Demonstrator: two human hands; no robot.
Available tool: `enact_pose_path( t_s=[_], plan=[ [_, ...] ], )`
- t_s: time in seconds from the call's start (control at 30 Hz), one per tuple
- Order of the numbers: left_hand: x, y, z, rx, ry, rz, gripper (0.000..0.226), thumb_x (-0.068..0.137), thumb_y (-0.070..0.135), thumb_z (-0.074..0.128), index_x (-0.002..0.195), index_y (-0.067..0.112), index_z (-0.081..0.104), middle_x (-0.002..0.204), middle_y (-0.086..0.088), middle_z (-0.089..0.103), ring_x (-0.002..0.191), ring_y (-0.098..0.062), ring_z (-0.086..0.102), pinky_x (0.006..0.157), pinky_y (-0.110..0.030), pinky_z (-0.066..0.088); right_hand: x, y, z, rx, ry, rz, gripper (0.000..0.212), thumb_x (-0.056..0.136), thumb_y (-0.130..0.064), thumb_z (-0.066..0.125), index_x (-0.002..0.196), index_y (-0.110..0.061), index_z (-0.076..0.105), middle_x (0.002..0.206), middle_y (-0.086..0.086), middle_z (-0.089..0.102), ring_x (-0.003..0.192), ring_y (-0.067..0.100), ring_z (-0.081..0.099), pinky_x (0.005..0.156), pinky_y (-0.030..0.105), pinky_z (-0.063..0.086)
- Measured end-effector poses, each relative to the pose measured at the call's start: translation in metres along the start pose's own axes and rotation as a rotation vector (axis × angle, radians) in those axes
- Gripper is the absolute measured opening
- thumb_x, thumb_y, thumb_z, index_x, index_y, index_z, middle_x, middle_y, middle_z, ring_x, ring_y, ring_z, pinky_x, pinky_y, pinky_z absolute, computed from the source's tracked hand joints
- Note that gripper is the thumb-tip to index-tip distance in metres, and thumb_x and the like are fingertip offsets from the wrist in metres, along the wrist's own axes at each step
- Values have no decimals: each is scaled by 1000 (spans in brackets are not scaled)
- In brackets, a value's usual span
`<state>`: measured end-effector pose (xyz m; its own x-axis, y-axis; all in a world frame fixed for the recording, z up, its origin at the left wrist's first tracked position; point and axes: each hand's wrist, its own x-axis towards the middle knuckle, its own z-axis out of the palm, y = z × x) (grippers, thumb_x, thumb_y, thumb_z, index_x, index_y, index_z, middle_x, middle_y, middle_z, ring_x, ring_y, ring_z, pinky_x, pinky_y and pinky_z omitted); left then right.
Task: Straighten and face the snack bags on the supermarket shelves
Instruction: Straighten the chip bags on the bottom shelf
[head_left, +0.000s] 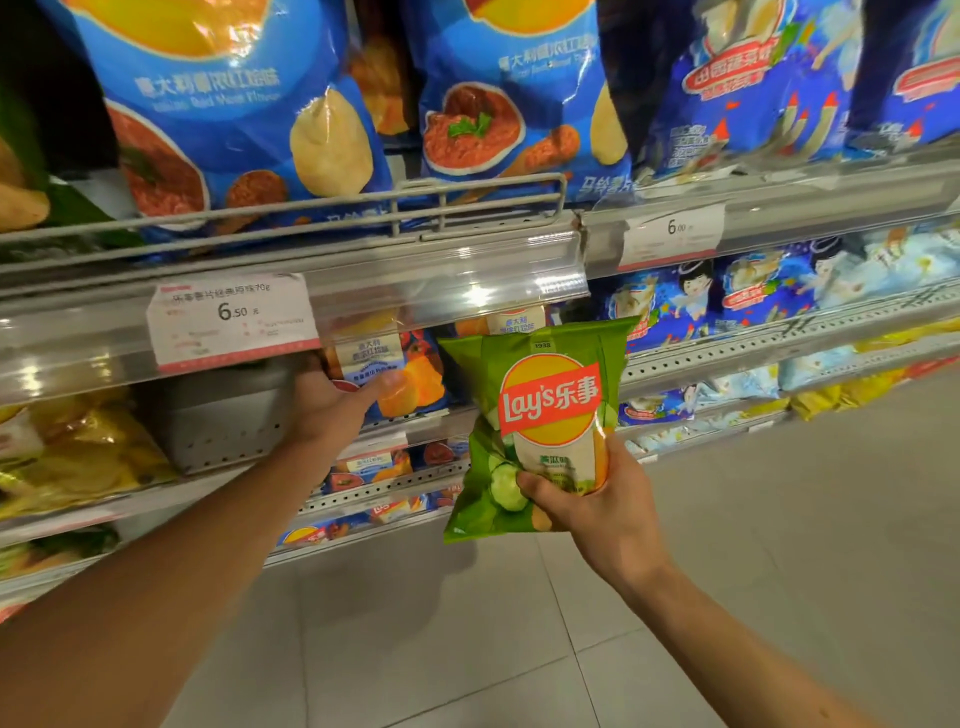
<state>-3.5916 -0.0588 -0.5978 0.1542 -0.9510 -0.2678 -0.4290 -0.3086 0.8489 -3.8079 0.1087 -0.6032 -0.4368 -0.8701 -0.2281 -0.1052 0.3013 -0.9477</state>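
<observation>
My right hand (597, 506) grips a green Lay's cucumber chip bag (540, 415) by its lower part and holds it upright, front facing me, in the aisle before the shelves. My left hand (332, 400) reaches under the price rail to a blue chip bag (405, 371) on the second shelf. Its thumb lies across that bag's front; the fingers are hidden behind the rail and bag. Two large blue chip bags (228, 104) (519, 93) stand upright on the top shelf behind a wire guard (415, 200).
A clear price rail (363, 306) with a 6.50 tag runs just above my left hand. Yellow bags (78, 457) fill the shelf at left, next to a grey metal gap (223, 415). Dark-blue bags (753, 83) stand at right. Lower shelves hold more bags above a tiled floor (519, 649).
</observation>
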Motion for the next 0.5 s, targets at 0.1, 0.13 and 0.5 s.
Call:
enact_pose_path(
  t_s=[0.1, 0.13, 0.5],
  plan=[
    [6, -1, -1, 55, -96, 7, 31, 80, 36, 80, 80, 22, 52, 84, -6, 59, 72, -21, 56, 73, -27, 44, -3, -3, 10, -12, -10, -22, 55, 65, -19, 95, 107, -32, 62, 94, -18, 75, 88, 3, 73, 67, 21, 60],
    [7, -1, -4, 78, -115, 16, 27, 83, 36, 78, 79, 23, 54, 83, -3, 60, 69, -18, 56, 69, -22, 44, -4, -4, 15, -18, -16, -27, 56, 65, -19, 95, 108, -33, 62, 94, -19, 75, 89, 2, 73, 68, 20, 60],
    [-33, -64, -106, 174, 188, 350, 11, 91, 19, 69, 94, 21, 59, 102, -4, 65, 96, -27, 63, 86, -33, 49, -40, -29, 107, -50, -120, -68, 55, 64, -27, 95, 105, -39, 60, 96, -32, 71, 90, -4, 71, 72, 17, 59]
  ],
)
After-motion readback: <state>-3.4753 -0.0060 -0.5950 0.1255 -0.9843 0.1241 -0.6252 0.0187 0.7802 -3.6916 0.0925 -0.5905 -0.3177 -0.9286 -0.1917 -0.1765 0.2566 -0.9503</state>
